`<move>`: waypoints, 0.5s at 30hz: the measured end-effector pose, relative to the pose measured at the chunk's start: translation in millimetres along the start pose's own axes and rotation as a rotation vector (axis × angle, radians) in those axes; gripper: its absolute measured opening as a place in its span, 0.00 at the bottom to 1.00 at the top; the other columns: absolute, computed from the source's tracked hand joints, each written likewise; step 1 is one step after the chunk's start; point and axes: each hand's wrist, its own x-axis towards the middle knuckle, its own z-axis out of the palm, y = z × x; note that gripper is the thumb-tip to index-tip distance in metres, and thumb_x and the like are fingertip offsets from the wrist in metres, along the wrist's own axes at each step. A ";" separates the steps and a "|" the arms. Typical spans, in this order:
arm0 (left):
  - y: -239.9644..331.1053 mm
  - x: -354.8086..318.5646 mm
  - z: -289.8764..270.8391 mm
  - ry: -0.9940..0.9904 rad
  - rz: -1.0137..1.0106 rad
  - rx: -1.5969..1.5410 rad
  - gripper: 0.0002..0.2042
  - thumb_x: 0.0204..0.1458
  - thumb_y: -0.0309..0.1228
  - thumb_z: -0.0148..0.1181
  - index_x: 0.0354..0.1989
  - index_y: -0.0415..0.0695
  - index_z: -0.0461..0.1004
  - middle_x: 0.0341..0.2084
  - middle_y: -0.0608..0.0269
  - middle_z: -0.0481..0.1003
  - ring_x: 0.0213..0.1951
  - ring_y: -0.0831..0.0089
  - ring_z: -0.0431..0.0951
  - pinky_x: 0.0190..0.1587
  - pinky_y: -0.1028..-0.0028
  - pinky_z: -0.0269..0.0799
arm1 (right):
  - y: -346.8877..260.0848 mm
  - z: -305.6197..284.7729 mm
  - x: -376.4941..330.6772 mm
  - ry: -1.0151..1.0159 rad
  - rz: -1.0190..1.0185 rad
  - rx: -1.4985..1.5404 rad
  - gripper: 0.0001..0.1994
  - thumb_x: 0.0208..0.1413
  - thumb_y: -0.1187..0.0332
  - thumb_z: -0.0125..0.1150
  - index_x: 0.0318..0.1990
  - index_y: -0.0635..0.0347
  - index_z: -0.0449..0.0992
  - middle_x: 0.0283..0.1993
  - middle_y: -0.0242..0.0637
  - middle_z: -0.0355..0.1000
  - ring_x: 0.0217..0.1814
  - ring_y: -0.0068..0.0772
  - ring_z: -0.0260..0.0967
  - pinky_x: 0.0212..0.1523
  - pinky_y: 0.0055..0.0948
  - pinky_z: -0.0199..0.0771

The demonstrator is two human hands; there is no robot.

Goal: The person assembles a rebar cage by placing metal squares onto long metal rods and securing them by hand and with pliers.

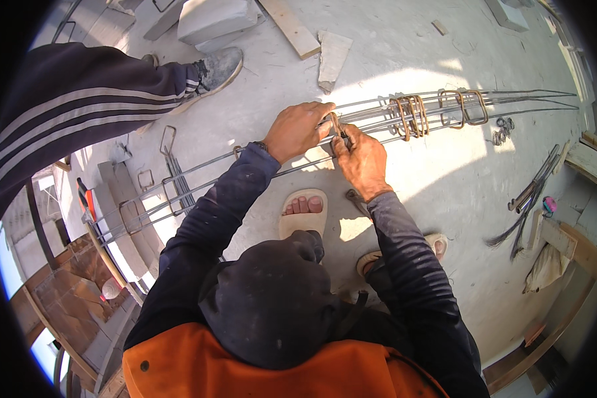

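Observation:
Several long thin steel bars run across the middle, threaded through square stirrups. My left hand (300, 131) is closed at the bars, its fingers on a rusty brown stirrup (336, 123). From the right, my right hand (363, 159) pinches the lower side of that same stirrup, thumb and forefinger together. To the right, a cluster of rusty stirrups (414, 118) hangs on the bars (511, 99), with two more set apart farther along. Grey stirrups (172, 199) stand on the bars' left part. A dark metal tool (358, 200) lies below my right wrist.
Another person's leg in striped trousers (93, 93) reaches in at upper left. White blocks (215, 20) and a wooden plank (290, 26) lie at the far side. Small metal rings (503, 131) and a wire bundle (529, 196) are at right. My sandalled foot (304, 211) is below the bars.

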 end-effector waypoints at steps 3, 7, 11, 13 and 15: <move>0.0 -0.4 1.6 -0.034 -0.001 0.063 0.17 0.64 0.34 0.62 0.58 0.41 0.80 0.51 0.49 0.84 0.51 0.50 0.84 0.51 0.56 0.80 | 0.5 0.0 -0.4 -0.006 0.004 -0.015 0.11 0.66 0.62 0.65 0.52 0.53 0.82 0.37 0.50 0.83 0.42 0.59 0.82 0.46 0.52 0.80; -3.9 2.7 3.7 -0.041 0.088 0.091 0.13 0.65 0.33 0.60 0.53 0.40 0.81 0.46 0.51 0.84 0.44 0.49 0.85 0.45 0.54 0.80 | 4.2 1.6 -2.4 -0.032 0.046 0.055 0.12 0.66 0.61 0.65 0.52 0.53 0.82 0.36 0.50 0.83 0.42 0.59 0.82 0.46 0.52 0.80; -9.1 8.9 4.8 -0.023 0.151 0.091 0.12 0.65 0.33 0.60 0.51 0.40 0.81 0.42 0.51 0.84 0.39 0.48 0.85 0.42 0.53 0.79 | 8.7 5.2 -2.8 0.016 0.004 0.011 0.16 0.65 0.61 0.65 0.57 0.52 0.83 0.37 0.51 0.83 0.41 0.59 0.82 0.45 0.51 0.80; -9.8 6.9 2.6 -0.021 0.159 0.121 0.12 0.65 0.32 0.60 0.52 0.39 0.81 0.42 0.51 0.85 0.38 0.47 0.85 0.42 0.53 0.80 | 13.3 3.3 -5.0 0.025 -0.033 0.051 0.17 0.66 0.58 0.65 0.58 0.52 0.82 0.36 0.52 0.83 0.41 0.58 0.83 0.46 0.49 0.81; -9.3 5.9 1.4 0.008 0.166 0.125 0.14 0.65 0.33 0.60 0.54 0.40 0.82 0.45 0.50 0.85 0.40 0.48 0.86 0.43 0.54 0.81 | 26.1 -5.6 -11.0 0.021 0.129 0.135 0.18 0.67 0.56 0.65 0.59 0.53 0.82 0.38 0.52 0.83 0.42 0.56 0.84 0.47 0.46 0.81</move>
